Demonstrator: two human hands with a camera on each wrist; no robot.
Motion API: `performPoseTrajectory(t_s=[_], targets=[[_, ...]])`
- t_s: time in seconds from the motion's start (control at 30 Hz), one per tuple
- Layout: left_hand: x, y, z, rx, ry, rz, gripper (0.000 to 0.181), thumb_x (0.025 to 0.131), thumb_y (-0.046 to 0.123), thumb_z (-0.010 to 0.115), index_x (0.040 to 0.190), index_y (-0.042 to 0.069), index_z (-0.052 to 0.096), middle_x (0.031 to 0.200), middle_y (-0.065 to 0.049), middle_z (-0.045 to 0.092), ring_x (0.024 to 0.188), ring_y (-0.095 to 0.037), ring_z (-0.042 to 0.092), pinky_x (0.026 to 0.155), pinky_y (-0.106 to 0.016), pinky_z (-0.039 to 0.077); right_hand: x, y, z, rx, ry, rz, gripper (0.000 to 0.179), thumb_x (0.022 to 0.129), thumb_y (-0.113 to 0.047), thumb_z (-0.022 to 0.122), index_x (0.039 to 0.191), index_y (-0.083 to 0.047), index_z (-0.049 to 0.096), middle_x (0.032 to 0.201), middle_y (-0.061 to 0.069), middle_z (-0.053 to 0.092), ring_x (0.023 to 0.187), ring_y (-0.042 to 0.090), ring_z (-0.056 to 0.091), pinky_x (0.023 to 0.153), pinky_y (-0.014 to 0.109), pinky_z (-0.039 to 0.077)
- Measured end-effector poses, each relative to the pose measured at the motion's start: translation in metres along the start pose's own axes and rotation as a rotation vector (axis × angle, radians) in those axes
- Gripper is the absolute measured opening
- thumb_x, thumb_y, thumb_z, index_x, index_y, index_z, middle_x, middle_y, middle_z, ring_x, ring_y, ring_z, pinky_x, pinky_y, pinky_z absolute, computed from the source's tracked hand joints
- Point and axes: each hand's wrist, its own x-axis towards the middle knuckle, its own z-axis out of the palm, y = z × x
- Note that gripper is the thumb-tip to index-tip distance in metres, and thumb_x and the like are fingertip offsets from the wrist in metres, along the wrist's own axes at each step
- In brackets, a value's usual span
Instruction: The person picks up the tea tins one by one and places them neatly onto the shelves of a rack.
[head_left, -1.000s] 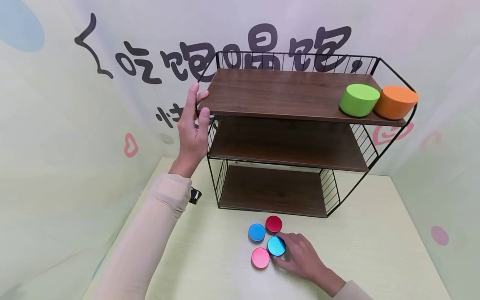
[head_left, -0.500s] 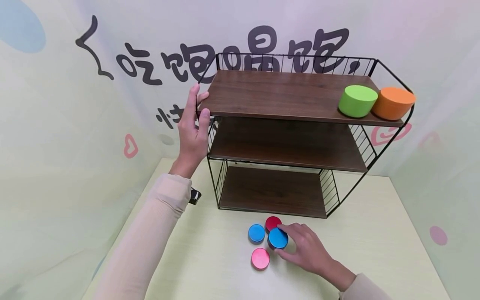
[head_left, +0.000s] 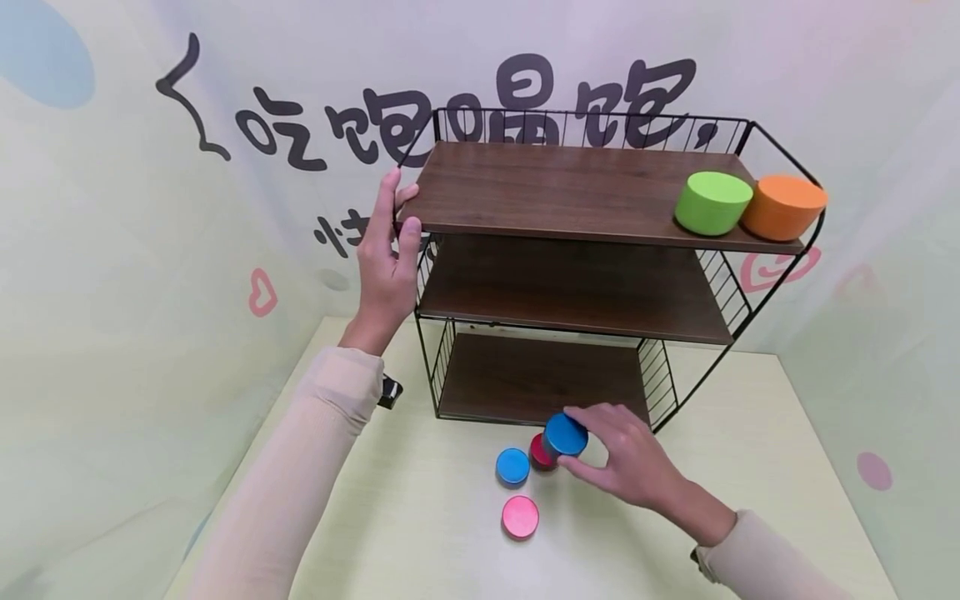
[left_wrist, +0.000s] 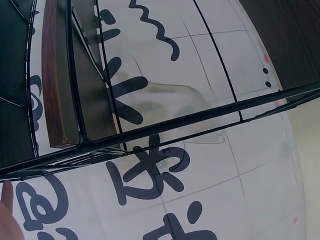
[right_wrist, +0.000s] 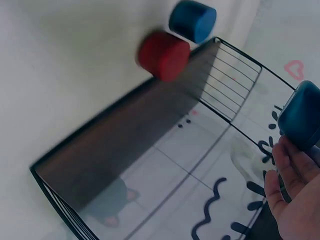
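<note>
A pink tin [head_left: 521,516] is seen lying nearest on the pale table [head_left: 750,467], with a light blue tin [head_left: 513,466] just beyond it. To their right, the right hand [head_left: 626,463] is held above the table, wrist bent, and a blue tin [head_left: 565,436] is pinched between thumb and curled fingers; the tin, a short round cylinder with a smooth metallic top, is raised clear of the table in front of the rack's bottom board. A red tin [head_left: 540,452] is partly covered just below it. In the right wrist view the blue tin [right_wrist: 300,117] is shown against the fingertips [right_wrist: 280,172]. Farther back, the wire rack [head_left: 577,275] is gripped at the left front corner of its top board by the left hand [head_left: 384,250], fingers upright, thumb curled over the edge. A green cylinder [head_left: 712,202] and an orange cylinder [head_left: 786,207] are set touching at the top board's right end.
</note>
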Motion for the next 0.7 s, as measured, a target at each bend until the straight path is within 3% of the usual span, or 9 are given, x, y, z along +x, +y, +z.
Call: performPoseTrajectory(t_s=[0.27, 0.5, 0.7], targets=[[0.0, 0.003, -0.001, 0.008, -0.003, -0.015, 0.05, 0.101, 0.014, 0.05, 0.149, 0.004, 0.043, 0.132, -0.007, 0.063, 0.127, -0.016, 0.053, 0.097, -0.032, 0.039, 0.027, 0.008, -0.032, -0.014, 0.062, -0.077, 0.072, 0.092, -0.066, 0.051, 0.127, -0.005, 0.065, 0.11, 0.006, 0.071, 0.097, 0.023, 0.066, 0.074, 0.042, 0.057], [0.0, 0.002, -0.001, 0.012, -0.003, -0.016, 0.05, 0.101, 0.015, 0.049, 0.149, 0.004, 0.043, 0.132, -0.006, 0.063, 0.128, -0.016, 0.052, 0.094, -0.031, 0.039, 0.045, 0.008, -0.056, -0.051, 0.082, -0.092, 0.075, 0.092, -0.069, 0.045, 0.126, -0.004, 0.065, 0.111, 0.011, 0.071, 0.099, 0.03, 0.066, 0.075, 0.049, 0.057], [0.001, 0.001, -0.001, 0.017, -0.001, -0.001, 0.049, 0.101, 0.015, 0.049, 0.149, 0.003, 0.043, 0.132, -0.008, 0.063, 0.127, -0.017, 0.053, 0.093, -0.031, 0.039, 0.057, 0.005, -0.07, -0.043, 0.079, -0.126, 0.072, 0.092, -0.066, 0.05, 0.125, -0.003, 0.065, 0.112, 0.011, 0.071, 0.099, 0.03, 0.066, 0.076, 0.049, 0.057]])
